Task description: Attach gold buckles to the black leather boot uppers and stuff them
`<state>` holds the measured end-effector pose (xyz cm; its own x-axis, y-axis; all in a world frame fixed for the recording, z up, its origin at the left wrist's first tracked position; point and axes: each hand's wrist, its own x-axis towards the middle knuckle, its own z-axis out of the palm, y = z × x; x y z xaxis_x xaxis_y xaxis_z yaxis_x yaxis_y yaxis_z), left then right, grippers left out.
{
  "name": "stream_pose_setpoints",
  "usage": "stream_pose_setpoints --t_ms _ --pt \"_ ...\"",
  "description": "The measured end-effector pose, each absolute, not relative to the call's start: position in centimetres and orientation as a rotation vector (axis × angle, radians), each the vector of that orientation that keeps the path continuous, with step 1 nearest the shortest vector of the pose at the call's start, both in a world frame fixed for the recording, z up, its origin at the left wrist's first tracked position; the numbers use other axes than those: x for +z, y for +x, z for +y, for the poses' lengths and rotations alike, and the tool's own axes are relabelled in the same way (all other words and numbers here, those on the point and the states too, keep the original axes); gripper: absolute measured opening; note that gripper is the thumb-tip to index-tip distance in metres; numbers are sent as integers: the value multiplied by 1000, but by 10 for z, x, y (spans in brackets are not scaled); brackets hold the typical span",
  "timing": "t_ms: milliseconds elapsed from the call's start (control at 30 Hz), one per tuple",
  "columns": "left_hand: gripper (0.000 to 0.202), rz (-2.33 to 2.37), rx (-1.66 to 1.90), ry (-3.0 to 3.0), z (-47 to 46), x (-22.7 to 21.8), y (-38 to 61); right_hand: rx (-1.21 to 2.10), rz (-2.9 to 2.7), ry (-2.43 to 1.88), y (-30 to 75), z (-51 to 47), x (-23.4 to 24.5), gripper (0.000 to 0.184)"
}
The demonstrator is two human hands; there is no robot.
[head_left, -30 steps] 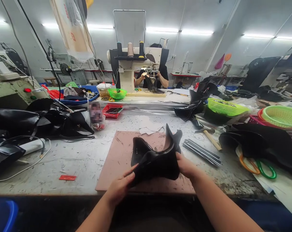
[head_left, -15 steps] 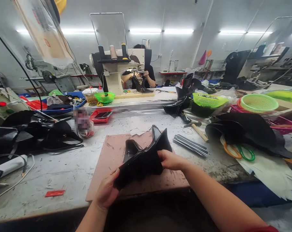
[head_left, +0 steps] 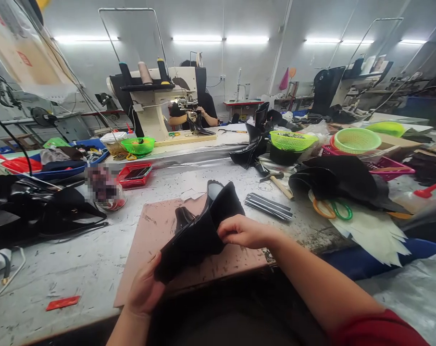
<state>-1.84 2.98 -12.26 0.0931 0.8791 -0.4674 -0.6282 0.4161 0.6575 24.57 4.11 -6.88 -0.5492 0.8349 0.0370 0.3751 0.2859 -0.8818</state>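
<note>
A floppy black leather boot piece (head_left: 199, 230) is held up between both hands above a pink cutting mat (head_left: 156, 230) on the worktable. My left hand (head_left: 145, 288) grips its lower left end, fingers curled round the edge. My right hand (head_left: 244, 231) pinches its right side, fingers closed on the leather. The piece sags in the middle and its upper flap stands up toward the back.
Black strips (head_left: 268, 205), a hammer (head_left: 277, 182), orange and green scissors (head_left: 329, 209), black leather heaps (head_left: 343, 182) and green baskets (head_left: 293, 140) lie to the right. More black leather (head_left: 41, 206) and a red tray (head_left: 134, 175) sit left. Another person sews at a machine (head_left: 153, 101) behind.
The view has swung to the right and the leather piece has drifted left in it. My right hand has slid inward along the piece while the left stays on the lower end.
</note>
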Motion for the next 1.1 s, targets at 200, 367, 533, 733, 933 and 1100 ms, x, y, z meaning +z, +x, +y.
stream_pose_setpoints --t_ms 200,367,533,733,933,1100 --pt "29 959 1147 275 29 -121 -16 1179 -2060 -992 248 34 -68 10" --pt "33 950 1142 248 29 -121 -16 1187 -1941 -1110 240 31 -74 24" --pt "26 930 1126 352 29 -124 -17 1081 -1893 -1203 236 25 -74 30" --pt "24 883 1084 553 17 -128 -14 1229 -1675 -1294 234 -3 -87 20" --pt "23 827 1064 528 7 -130 -6 1240 -1561 -1290 233 -15 -110 15" --pt "26 808 1094 536 4 -132 -6 1087 -1800 -1313 230 -16 -101 13"
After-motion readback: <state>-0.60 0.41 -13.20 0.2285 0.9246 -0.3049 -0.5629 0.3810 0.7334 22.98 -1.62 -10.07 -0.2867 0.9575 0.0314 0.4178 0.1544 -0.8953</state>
